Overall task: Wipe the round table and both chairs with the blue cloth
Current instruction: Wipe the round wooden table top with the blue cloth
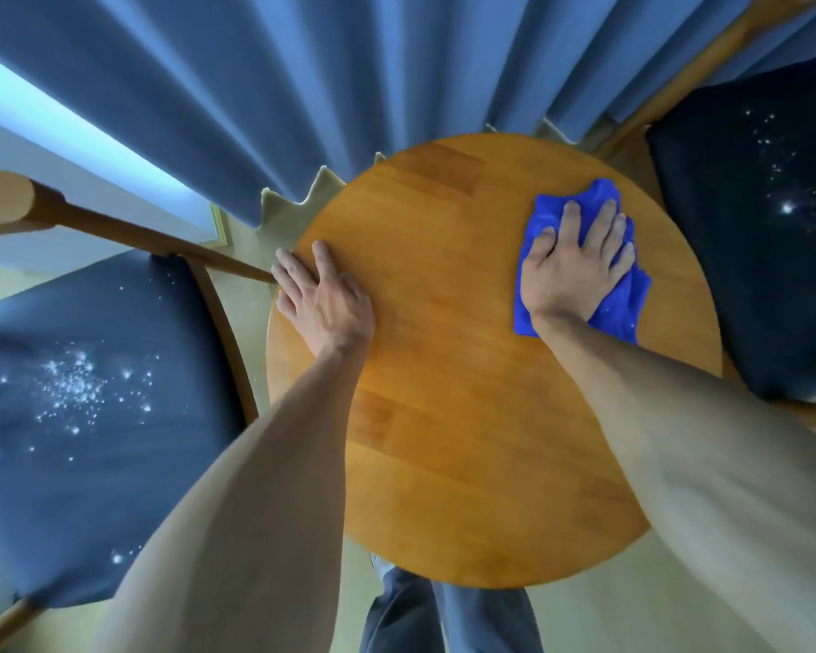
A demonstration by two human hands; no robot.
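At nine o'clock our left hand (323,299) is lying flat, fingers straight, on the round table (467,417) beside the crumb-speckled left chair (90,393). At two o'clock our right hand (578,261) is pressing spread fingers onto the blue cloth (625,308), near the right chair (764,228).

no readable text
no letters, labels, brands, numbers or signs can be read on anything in view.
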